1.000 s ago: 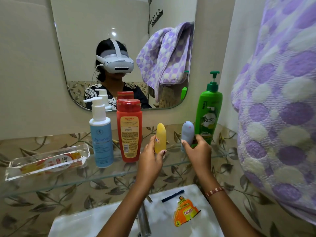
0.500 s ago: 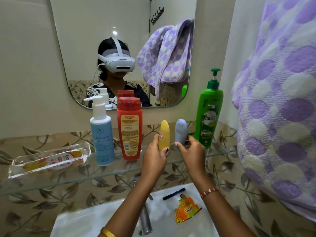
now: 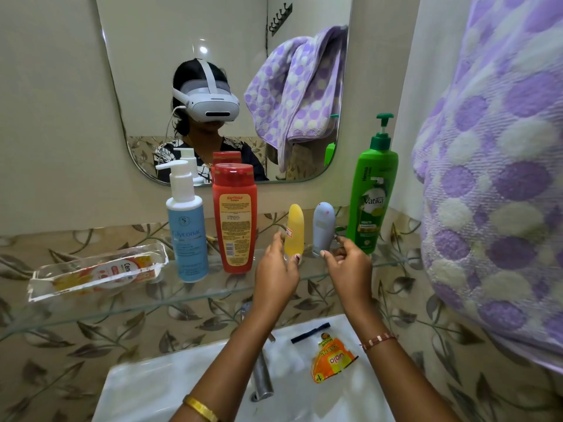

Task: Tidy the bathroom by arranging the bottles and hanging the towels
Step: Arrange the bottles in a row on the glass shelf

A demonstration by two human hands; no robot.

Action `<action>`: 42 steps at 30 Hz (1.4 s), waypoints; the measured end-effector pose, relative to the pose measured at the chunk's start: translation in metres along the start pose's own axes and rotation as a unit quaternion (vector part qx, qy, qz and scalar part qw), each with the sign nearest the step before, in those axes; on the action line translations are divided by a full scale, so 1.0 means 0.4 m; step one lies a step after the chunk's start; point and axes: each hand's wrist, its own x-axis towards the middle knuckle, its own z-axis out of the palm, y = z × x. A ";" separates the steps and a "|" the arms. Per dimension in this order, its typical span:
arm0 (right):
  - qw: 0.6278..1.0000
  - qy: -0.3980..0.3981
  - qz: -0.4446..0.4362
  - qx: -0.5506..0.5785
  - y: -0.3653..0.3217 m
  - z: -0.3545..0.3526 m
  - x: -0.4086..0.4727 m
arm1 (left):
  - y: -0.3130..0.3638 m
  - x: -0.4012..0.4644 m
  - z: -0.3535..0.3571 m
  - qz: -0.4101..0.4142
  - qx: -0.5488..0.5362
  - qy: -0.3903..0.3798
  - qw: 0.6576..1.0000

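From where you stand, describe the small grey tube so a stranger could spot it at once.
Find the glass shelf under the mirror, where a row of bottles stands. The small grey tube stands upright between the yellow tube and the tall green pump bottle, just above the right hand. It is the only grey one and among the shortest.

"Vatika" – green btl (image 3: 373, 202), "Karthika" – red btl (image 3: 235, 220), "Glyconac" – blue btl (image 3: 187, 239)

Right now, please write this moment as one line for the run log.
stage: arranging bottles | left hand: holds yellow tube upright on shelf | right hand: open by grey tube | towel: hanging right
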 end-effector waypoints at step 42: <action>0.934 0.059 -0.232 -0.264 -0.295 -0.311 -0.187 | 0.170 -0.226 -0.199 0.188 -0.305 -0.046 0.932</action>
